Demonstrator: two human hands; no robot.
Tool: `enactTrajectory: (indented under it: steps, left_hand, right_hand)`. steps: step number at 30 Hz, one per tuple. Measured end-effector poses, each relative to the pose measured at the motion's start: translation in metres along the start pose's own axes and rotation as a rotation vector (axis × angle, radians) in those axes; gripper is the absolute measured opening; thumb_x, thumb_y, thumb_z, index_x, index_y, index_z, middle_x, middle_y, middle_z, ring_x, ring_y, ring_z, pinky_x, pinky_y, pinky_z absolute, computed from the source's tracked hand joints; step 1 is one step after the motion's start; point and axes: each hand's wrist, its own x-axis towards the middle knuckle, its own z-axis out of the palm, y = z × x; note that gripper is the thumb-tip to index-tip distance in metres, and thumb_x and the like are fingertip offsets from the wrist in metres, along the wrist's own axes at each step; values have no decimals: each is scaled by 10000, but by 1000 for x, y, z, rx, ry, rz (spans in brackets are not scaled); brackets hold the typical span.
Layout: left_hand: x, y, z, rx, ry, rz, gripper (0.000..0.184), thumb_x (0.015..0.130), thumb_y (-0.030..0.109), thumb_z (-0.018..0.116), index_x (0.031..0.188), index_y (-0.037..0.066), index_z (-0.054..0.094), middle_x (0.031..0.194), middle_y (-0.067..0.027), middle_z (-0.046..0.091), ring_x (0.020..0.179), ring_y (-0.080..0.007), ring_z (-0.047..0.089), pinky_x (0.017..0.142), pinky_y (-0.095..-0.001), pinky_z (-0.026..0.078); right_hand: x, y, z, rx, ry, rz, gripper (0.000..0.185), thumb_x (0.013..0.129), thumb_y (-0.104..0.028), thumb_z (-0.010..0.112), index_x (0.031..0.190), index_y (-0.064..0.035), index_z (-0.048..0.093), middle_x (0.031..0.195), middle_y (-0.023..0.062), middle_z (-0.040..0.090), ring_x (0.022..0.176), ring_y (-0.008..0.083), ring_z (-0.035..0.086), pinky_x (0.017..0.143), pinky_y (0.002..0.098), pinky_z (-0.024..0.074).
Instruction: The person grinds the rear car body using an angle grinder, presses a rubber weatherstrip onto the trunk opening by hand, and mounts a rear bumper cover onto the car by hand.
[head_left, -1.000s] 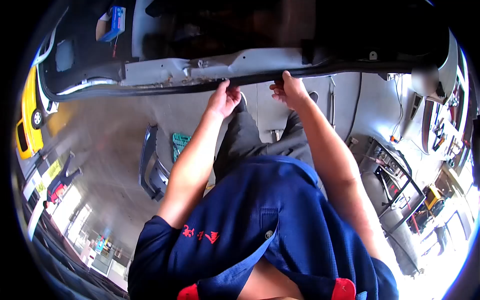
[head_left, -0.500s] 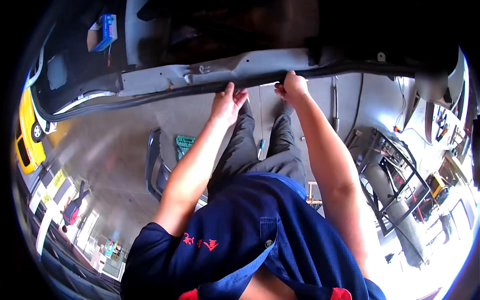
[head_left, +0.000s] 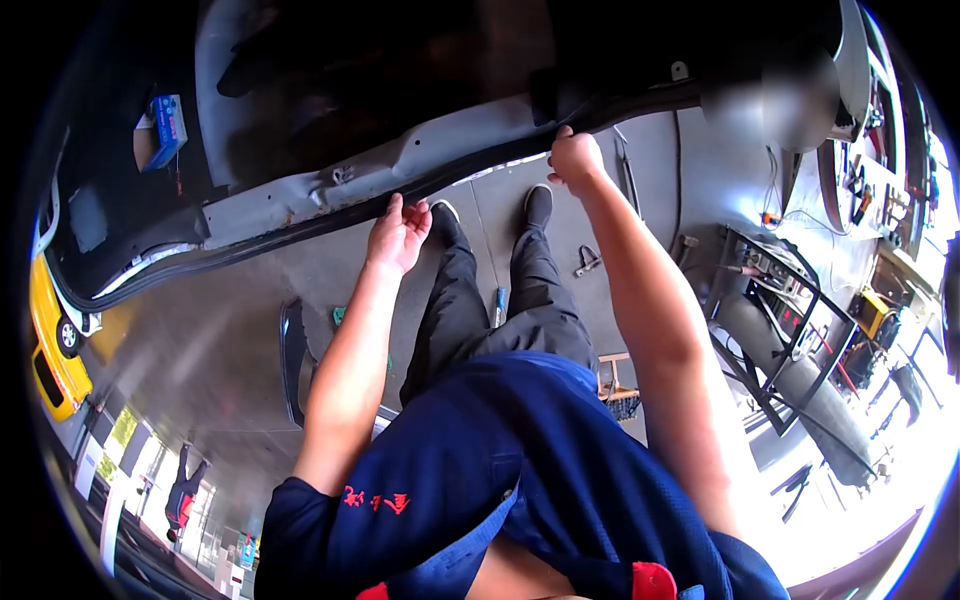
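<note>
One long black strip (head_left: 300, 229) runs along the lower edge of one grey panel (head_left: 460, 130), its long axis slanting from the near left to the far right. Two hands are at it. The left hand (head_left: 398, 238) has its thumb tip at the strip, with the other fingers loosely parted and the palm showing. The right hand (head_left: 577, 160), farther along, has its thumb up at the strip and its fingers curled; whether they grip, I cannot tell. Two shoes (head_left: 538, 206) stand beyond the strip's near side, one blue box (head_left: 170, 132) lies far left, and one yellow car (head_left: 69, 378) is at left.
</note>
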Motion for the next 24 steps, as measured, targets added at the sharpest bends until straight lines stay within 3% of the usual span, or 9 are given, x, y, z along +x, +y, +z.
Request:
enactTrajectory:
  steps: [3,6,7,10,11,13,19,22,24]
  left_hand:
    - [4,9,1,-20,33,-102,277,1045,300,569,1023,24,581,929,-121,666,862,-214,666,831,-367,575]
    - [6,12,9,56,85,-108,343,1059,336,528,1008,3,591,932,-112,673,839,-209,657,801,-346,573]
    - [8,14,13,85,113,-117,352,1061,350,520,1012,9,596,932,-107,675,836,-207,655,804,-343,571]
    - [6,14,16,107,135,-104,368,1062,377,508,1003,29,611,926,-84,687,857,-193,651,806,-329,553]
    - [2,12,16,107,137,-113,368,1062,377,508,1003,29,611,926,-84,687,857,-193,651,806,-329,553]
    - [0,12,17,134,140,-102,377,1061,387,507,995,32,615,926,-77,691,864,-186,649,816,-331,544]
    - [12,-1,6,63,152,-52,380,1065,376,500,997,21,616,911,-91,684,843,-194,650,806,-340,549]
    - [13,4,-4,-33,71,-59,400,1069,383,486,1012,8,613,900,-110,677,821,-212,652,778,-368,567]
    - [16,6,9,21,119,-33,408,1070,396,480,1013,10,598,888,-103,674,818,-218,653,777,-381,573]
  right_hand:
    - [29,8,-4,-100,-164,-47,329,1039,-340,489,1052,-40,622,843,84,708,635,203,684,516,345,540]
    - [14,0,-36,716,-170,311,439,1032,-401,427,955,-42,668,732,49,679,534,210,638,492,297,514]
    - [15,10,-40,724,-151,292,439,1032,-401,427,955,-42,668,732,49,679,534,210,638,492,297,514]
    - [-24,20,-59,596,205,114,554,1039,-434,400,1106,36,687,837,175,733,710,341,727,778,426,595]
    - [-55,21,-95,430,208,107,549,1061,-445,420,1114,54,644,973,230,719,949,317,727,745,422,589]
    - [-52,42,-110,288,586,-83,505,1054,-371,391,1149,58,641,1037,294,700,987,446,682,905,496,538]
    - [-28,33,-106,210,588,41,433,1017,-349,476,1252,-6,593,1127,297,675,1070,453,650,962,493,514]
    - [10,46,-117,-353,296,-142,427,999,-385,523,1223,-37,631,1133,252,696,1067,404,679,986,477,515]
    - [31,69,-116,-76,297,-191,464,981,-462,557,1146,-47,680,1078,164,729,1004,320,715,893,413,559]
